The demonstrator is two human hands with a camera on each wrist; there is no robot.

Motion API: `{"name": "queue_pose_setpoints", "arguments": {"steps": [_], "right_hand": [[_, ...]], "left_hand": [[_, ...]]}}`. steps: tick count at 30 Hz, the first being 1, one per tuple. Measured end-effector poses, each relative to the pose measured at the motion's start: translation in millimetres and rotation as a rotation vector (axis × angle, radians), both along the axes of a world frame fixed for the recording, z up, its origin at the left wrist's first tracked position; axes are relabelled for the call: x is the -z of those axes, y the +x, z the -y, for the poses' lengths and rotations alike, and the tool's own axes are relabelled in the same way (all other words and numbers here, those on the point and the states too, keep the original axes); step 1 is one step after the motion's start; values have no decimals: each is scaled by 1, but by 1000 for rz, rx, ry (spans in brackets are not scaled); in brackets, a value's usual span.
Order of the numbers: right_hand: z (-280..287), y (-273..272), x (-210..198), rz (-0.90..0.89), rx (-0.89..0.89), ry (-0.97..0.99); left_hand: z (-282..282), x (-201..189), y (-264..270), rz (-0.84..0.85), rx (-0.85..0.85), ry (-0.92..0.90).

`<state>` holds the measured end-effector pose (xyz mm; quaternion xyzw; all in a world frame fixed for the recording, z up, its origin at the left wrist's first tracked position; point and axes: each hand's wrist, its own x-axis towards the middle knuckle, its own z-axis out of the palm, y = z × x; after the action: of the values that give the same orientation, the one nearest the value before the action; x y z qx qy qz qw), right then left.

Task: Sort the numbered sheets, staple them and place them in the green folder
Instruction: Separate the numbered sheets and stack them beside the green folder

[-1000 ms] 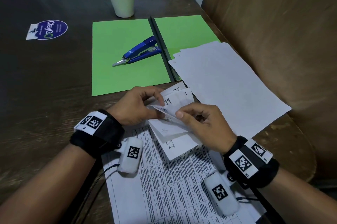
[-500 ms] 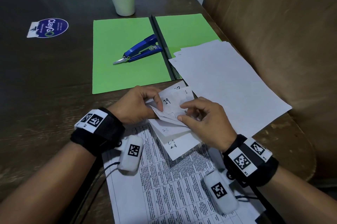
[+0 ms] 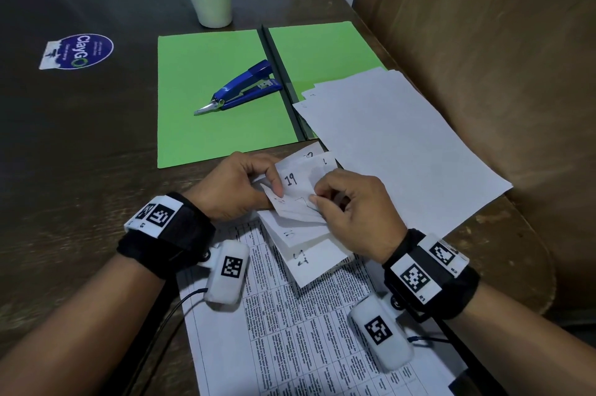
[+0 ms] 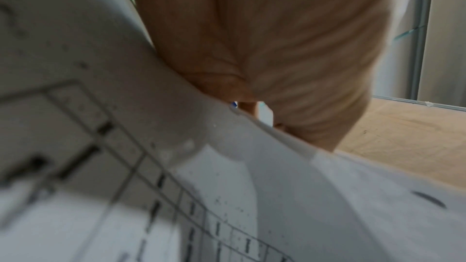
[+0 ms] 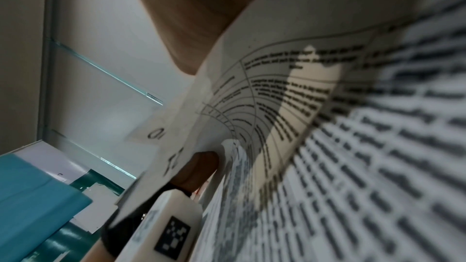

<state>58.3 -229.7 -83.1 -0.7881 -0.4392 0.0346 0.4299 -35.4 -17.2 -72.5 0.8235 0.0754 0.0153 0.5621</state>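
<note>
- Left hand [image 3: 237, 187] curled on the left edge of the numbered sheets [image 3: 300, 202], thumb pressed beside the "19".
- Right hand [image 3: 356, 210] pinching a sheet corner at the right of the same stack, fingers bent.
- Hands close together, near the front of the surface [image 3: 80, 144], above a printed page [image 3: 290, 331].
- Green folder [image 3: 219, 98] lying open farther back, blue stapler [image 3: 240, 85] on its left half.
- White papers [image 3: 393, 144] to the right, covering part of the folder.

The head view is dim and bends at the edges; both wrist views are brighter but strongly blurred.
</note>
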Motion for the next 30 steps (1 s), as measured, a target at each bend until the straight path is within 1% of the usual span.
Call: {"name": "queue_pose_setpoints", "arguments": {"steps": [4, 9, 10, 11, 13, 15, 16, 19, 23, 26, 30], "right_hand": [[2, -2, 0, -123, -7, 1], [5, -8, -6, -350, -82, 3], [6, -9, -7, -371, -89, 10], [5, -8, -7, -387, -79, 18], [3, -4, -5, -426, 22, 33], [0, 4, 0, -395, 157, 12], [-1, 7, 1, -368, 189, -26], [-8, 9, -7, -268, 200, -154], [-22, 8, -18, -160, 209, -192], [-26, 4, -20, -169, 192, -165], [-23, -1, -19, -264, 204, -96]], "left_hand": [[2, 1, 0, 17, -7, -24], [-1, 6, 1, 19, -28, -65], [-1, 6, 1, 10, -25, -64], [-1, 5, 1, -4, -21, -55], [2, 3, 1, -8, -1, -31], [3, 3, 1, 5, 18, -41], [2, 4, 2, 6, 22, -46], [0, 6, 3, -3, 33, -53], [-1, 7, 3, 13, 31, -64], [-3, 9, 3, -9, 14, -52], [-3, 7, 4, -50, 5, -28]]}}
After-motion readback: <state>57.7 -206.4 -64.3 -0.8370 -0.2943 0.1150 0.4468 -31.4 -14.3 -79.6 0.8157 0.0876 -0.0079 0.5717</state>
